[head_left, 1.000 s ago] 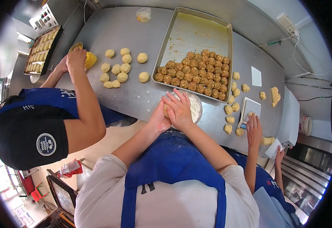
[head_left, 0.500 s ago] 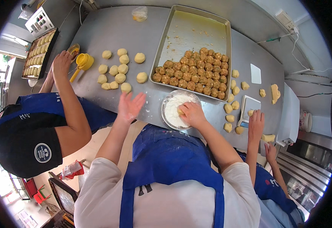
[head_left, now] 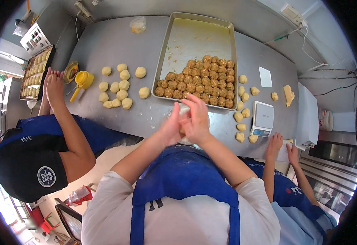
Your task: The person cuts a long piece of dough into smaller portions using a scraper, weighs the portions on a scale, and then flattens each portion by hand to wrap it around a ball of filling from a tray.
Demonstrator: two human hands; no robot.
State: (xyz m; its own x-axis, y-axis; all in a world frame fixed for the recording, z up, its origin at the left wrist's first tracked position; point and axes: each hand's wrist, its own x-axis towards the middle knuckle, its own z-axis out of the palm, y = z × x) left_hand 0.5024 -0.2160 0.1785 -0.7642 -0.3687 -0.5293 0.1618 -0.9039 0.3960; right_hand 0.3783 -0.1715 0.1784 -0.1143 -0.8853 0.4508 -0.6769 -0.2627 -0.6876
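Note:
My two hands are brought together over a metal bowl (head_left: 186,141) of white flour, mostly covering it. A small piece of pale dough (head_left: 182,130) shows partly between them. My left hand (head_left: 171,128) is cupped under and beside it, palm turned inward. My right hand (head_left: 196,121) curves over it from the other side, fingers bent. Just beyond the bowl lies a large metal tray (head_left: 162,67) with rows of brown filling balls (head_left: 205,83) in its nearer part. Several smooth dough balls (head_left: 124,85) sit on the table to the left.
Small dough pieces (head_left: 238,117) line the tray's right side, near a scale (head_left: 263,118) and a white scraper (head_left: 265,76). Co-workers' hands are at left (head_left: 55,87) and right (head_left: 275,143). A yellow cup (head_left: 84,79), a small bowl (head_left: 70,72) and a pastry tray (head_left: 37,75) stand left.
My right hand has lifted the dough piece out of the flour. My left hand has moved right to meet it. The co-worker's hand at right has left the scale.

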